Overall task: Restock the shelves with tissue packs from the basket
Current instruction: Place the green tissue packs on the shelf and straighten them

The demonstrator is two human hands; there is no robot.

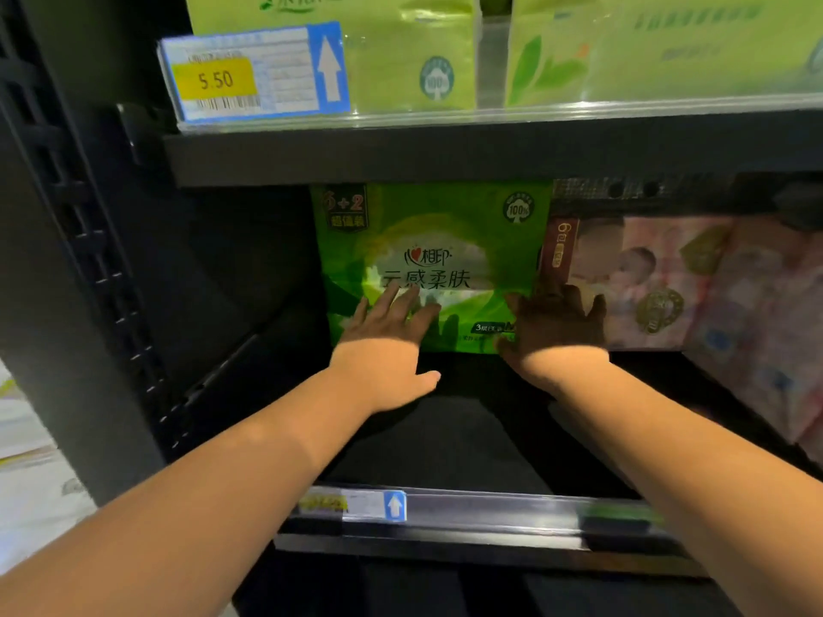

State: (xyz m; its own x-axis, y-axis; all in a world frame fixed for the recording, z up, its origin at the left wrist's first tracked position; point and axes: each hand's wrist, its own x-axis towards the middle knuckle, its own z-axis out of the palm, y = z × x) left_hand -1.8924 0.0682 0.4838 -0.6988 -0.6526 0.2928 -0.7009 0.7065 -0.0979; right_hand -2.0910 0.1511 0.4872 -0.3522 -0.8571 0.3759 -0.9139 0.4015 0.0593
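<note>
A green tissue pack [434,242] stands upright deep on the dark middle shelf [467,443]. My left hand [387,345] lies flat against its lower front face with fingers spread. At the pack's lower right corner, in shadow, my right hand [552,325] presses with its fingers up against the edge where the green pack meets a pink pack. Neither hand wraps around the pack. The basket is out of view.
Pink tissue packs [654,282] fill the shelf's right side up to the green pack. Light green packs [401,51] stand on the upper shelf behind a 5.50 price tag [254,73]. Left of the green pack is a dark gap beside the black upright [84,242].
</note>
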